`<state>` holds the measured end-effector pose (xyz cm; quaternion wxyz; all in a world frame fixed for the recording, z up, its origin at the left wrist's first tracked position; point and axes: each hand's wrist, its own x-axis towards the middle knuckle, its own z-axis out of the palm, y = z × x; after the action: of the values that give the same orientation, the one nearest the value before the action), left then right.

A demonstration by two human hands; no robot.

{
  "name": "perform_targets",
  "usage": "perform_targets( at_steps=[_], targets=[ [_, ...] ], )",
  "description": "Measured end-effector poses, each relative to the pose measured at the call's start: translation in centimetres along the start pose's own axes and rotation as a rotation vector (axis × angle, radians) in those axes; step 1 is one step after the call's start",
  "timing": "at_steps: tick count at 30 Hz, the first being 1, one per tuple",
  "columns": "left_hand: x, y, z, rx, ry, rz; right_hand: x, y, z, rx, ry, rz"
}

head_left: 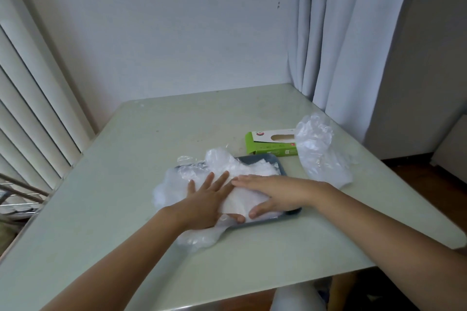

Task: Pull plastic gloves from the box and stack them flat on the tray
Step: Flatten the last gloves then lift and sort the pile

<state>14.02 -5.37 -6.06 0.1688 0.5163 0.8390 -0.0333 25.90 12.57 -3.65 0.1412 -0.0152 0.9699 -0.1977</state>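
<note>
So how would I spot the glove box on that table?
Find the pale green table. Just beyond the dark grey plastic tray heaped with clear plastic gloves, toward the white curtain, lies a small rectangular cardboard box. It is the only bright green thing there.

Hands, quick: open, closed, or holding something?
Left hand: open, pressing flat on the stack of plastic gloves.
Right hand: open, pressing the same stack.

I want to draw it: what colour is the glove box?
Bright green with a white top. The box shows best in the head view, the only one here.
</note>
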Motion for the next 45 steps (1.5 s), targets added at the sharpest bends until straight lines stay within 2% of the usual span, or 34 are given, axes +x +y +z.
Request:
perform_targets(
  at_steps=[4,10,14,16,19,21,23,25,27,29,30,33,35,40,42,45],
  targets=[
    [-1.4,-2.6,-0.1,0.034,-0.014,-0.037,-1.6,1.3,0.0,-0.05,-0.022,0.086],
    [-4.7,-4.3,-3.3,0.079,-0.166,-0.213,-1.9,0.3,-1.4,-0.188,-0.047,0.228],
    [-6.2,-4.9,-5.8,-0.045,-0.205,-0.284,-1.5,0.9,-1.7,-0.178,-0.007,0.245],
    [-6.6,-5.2,-7.0,-0.057,-0.167,-0.317,-1.8,1.3,-2.1,-0.1,0.047,0.234],
    [-6.8,-5.0,-8.8,-0.039,-0.002,-0.327,-3.1,1.7,-3.4,0.066,0.239,0.193],
    [-6.6,-4.1,-9.9,-0.098,0.124,-0.29,-4.1,2.7,-4.4,0.115,0.409,0.17],
    [-5.9,-2.2,-10.6,-0.173,0.22,-0.202,-5.5,4.2,-5.3,0.099,0.533,0.226],
    [-4.7,0.5,-11.1,-0.233,0.266,-0.094,-7.1,5.9,-5.7,-0.007,0.485,0.365],
    [-3.1,3.4,-11.1,-0.304,0.282,0.005,-8.2,7.2,-5.6,-0.083,0.255,0.504],
    [-1.1,6.4,-10.7,-0.376,0.296,0.083,-8.8,8.0,-4.8,-0.148,0.088,0.524],
    [0.2,7.9,-10.3,-0.404,0.297,0.115,-9.0,8.6,-4.3,-0.137,0.113,0.494],
    [3.6,11.8,-8.3,-0.48,0.249,0.154,-9.1,9.9,-3.1,-0.061,0.377,0.347],
    [5.6,13.8,-6.8,-0.487,0.228,0.152,-9.2,10.5,-2.8,-0.075,0.485,0.322],
    [8.9,15.7,-4.7,-0.451,0.368,0.085,-9.5,9.8,-3.4,-0.075,0.698,0.331],
    [9.4,15.4,-4.8,-0.422,0.432,0.073,-9.9,9.8,-3.7,-0.056,0.711,0.324],
    [8.8,14.7,-5.4,-0.451,0.495,0.065,-11.0,10.8,-4.2,0.302,0.591,0.236]
  ],
)
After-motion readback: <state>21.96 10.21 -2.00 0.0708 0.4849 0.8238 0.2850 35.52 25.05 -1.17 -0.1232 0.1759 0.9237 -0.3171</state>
